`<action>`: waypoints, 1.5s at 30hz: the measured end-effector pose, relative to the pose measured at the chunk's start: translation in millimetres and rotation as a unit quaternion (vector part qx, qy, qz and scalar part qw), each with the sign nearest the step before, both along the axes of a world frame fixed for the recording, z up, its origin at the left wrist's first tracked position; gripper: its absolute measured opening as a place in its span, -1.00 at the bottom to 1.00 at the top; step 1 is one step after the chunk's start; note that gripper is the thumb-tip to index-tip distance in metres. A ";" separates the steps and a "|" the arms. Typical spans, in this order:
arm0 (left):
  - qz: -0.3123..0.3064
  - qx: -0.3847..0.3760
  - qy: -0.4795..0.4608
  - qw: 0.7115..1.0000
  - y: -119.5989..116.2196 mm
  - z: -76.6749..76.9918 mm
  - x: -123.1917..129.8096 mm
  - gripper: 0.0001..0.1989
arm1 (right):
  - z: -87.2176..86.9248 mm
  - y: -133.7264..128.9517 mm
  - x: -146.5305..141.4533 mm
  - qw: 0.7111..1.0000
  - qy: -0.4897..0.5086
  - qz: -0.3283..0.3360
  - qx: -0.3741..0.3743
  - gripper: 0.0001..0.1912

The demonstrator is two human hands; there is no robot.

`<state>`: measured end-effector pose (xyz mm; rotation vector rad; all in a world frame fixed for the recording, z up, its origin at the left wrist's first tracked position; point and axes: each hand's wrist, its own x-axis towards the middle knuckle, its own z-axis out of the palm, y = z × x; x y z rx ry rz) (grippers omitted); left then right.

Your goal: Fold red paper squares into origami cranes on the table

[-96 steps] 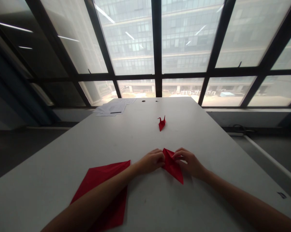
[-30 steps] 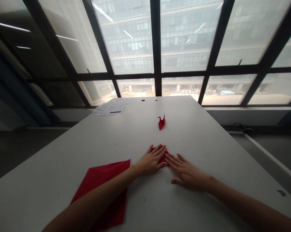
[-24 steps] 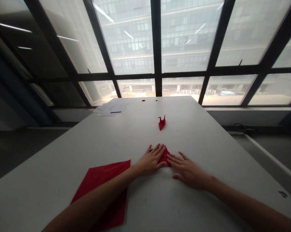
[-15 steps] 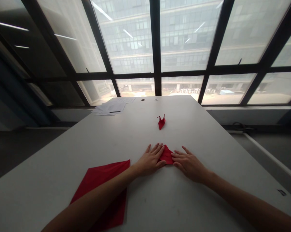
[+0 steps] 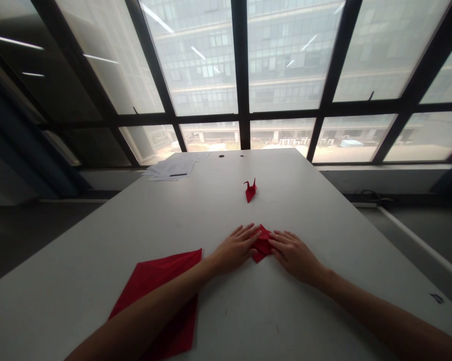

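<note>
A small folded piece of red paper [image 5: 262, 241] lies on the white table [image 5: 226, 210] between my hands, with creases and a point toward me. My left hand [image 5: 236, 249] rests flat with its fingertips on the paper's left side. From the right, my right hand [image 5: 294, 254] touches the paper's other side, fingers stretched out. Beyond them stands a red paper crane [image 5: 250, 191]. Under my left forearm is a larger red sheet [image 5: 162, 273], partly hidden by the arm.
White papers [image 5: 175, 166] with a dark pen [image 5: 178, 175] on them lie at the table's far left. A small dark object [image 5: 437, 299] is near the right edge. Large windows [image 5: 282, 55] rise behind the table.
The small red paper looks partly opened, with a flap now sticking out toward me. Both hands have shifted slightly, and my right fingers are closer together.
</note>
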<state>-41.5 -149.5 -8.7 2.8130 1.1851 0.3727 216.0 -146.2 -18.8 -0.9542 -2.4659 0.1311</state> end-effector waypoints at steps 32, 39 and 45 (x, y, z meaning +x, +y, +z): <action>-0.153 -0.084 -0.117 0.978 -2.7 15.9 -1.0 -0.70 | -4.5 2.7 0.5 0.998 -0.011 -0.059 -0.030 -0.63; -0.148 -0.107 -0.135 0.974 -1.6 12.3 -1.3 -0.72 | 2.4 0.6 -1.5 0.996 0.050 -0.067 -0.008 -0.72; -0.145 -0.126 -0.141 0.971 -2.7 14.6 -1.8 -0.72 | 4.5 -1.7 -1.0 0.996 0.054 -0.066 -0.014 -0.78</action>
